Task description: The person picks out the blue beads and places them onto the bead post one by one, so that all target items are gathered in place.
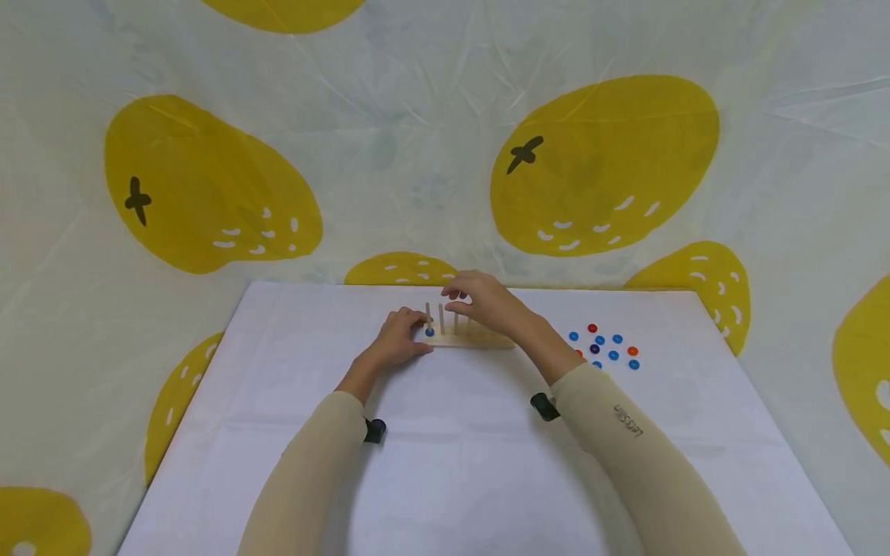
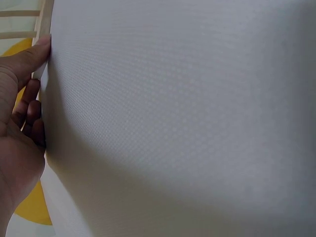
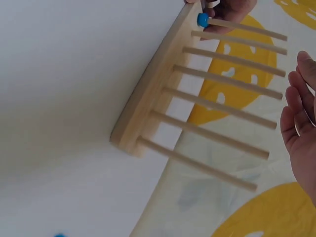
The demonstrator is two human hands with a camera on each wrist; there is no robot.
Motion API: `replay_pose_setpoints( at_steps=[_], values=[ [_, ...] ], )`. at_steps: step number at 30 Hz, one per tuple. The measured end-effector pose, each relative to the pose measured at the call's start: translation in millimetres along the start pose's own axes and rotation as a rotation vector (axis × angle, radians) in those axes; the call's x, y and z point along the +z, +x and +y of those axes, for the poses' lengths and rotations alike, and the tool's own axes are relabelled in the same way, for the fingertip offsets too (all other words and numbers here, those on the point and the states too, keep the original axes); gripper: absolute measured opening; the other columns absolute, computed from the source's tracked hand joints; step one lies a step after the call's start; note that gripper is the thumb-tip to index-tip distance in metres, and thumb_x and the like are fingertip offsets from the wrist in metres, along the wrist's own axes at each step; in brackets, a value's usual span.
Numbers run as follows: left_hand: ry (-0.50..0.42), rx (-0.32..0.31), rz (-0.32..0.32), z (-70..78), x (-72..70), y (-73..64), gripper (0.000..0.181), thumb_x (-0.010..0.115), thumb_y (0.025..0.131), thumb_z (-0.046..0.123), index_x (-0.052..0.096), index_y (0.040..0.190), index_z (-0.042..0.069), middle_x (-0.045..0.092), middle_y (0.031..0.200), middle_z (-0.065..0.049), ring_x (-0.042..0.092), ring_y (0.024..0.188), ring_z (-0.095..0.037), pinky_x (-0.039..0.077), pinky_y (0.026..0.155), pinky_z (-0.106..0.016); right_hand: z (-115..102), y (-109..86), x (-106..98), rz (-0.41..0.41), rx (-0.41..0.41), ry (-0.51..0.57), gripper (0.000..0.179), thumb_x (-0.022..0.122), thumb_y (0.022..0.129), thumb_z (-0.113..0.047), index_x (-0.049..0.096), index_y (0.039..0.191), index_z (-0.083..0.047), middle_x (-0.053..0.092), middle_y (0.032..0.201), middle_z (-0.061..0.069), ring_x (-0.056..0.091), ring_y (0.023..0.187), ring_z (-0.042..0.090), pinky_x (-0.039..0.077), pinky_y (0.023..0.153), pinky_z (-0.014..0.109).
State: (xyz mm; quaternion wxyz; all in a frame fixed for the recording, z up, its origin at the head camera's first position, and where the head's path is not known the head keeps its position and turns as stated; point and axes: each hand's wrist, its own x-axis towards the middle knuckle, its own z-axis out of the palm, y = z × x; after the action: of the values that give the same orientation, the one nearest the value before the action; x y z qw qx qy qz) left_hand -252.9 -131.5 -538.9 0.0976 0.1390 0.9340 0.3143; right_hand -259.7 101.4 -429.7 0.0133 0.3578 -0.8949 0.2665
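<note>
A wooden peg stand (image 1: 466, 340) with a row of upright thin pegs stands near the back of the table. My left hand (image 1: 396, 340) holds its left end, the thumb (image 2: 37, 55) on the front side and the other fingers toward the back. One blue bead (image 3: 203, 19) sits at the foot of the leftmost peg; the other pegs are bare in the right wrist view. Above the pegs, near their tips, is my right hand (image 1: 490, 301), its fingers loosely bent. Nothing shows between those fingers (image 3: 292, 101).
To the right of the stand, several loose beads (image 1: 613, 355) in blue, red, orange and dark purple lie on the white tablecloth (image 1: 459, 479). The right forearm partly covers them. Behind the table hangs a pale cloth (image 1: 410, 154) with yellow fruit prints.
</note>
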Motion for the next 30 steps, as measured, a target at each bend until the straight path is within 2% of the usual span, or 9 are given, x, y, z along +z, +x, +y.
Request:
replay_pose_setpoints(
  at_steps=[12,19,30],
  values=[
    [0.001,-0.032,-0.016,-2.0,-0.3,1.5,0.062,0.086,0.085,0.027,0.061,0.139,0.011,0.057,0.134,-0.010,0.047,0.127,-0.030,0.040,0.113,-0.046,20.8,-49.0,-31.7,0.072,0.015,-0.028,0.029,0.080,0.091,-0.017,0.073,0.116,-0.005,0.071,0.111,0.009,0.066,0.100,0.025,0.058,0.090,0.041],
    [-0.005,-0.025,-0.022,-0.4,-1.6,2.9,0.061,0.086,0.085,0.027,0.061,0.139,0.010,0.057,0.133,-0.010,0.047,0.126,-0.029,0.040,0.113,-0.045,36.9,-81.1,-46.4,0.179,0.001,-0.007,0.027,0.081,0.088,-0.009,0.074,0.113,-0.006,0.072,0.108,0.010,0.067,0.096,0.025,0.058,0.084,0.044],
    [-0.004,-0.033,-0.024,-1.0,-0.7,2.9,0.063,0.087,0.085,0.027,0.061,0.140,0.010,0.057,0.134,-0.010,0.046,0.126,-0.029,0.040,0.113,-0.044,66.2,-142.3,-57.7,0.193,0.150,-0.071,0.027,0.081,0.088,-0.010,0.073,0.114,-0.009,0.071,0.109,0.005,0.065,0.095,0.023,0.059,0.079,0.047]
  ],
)
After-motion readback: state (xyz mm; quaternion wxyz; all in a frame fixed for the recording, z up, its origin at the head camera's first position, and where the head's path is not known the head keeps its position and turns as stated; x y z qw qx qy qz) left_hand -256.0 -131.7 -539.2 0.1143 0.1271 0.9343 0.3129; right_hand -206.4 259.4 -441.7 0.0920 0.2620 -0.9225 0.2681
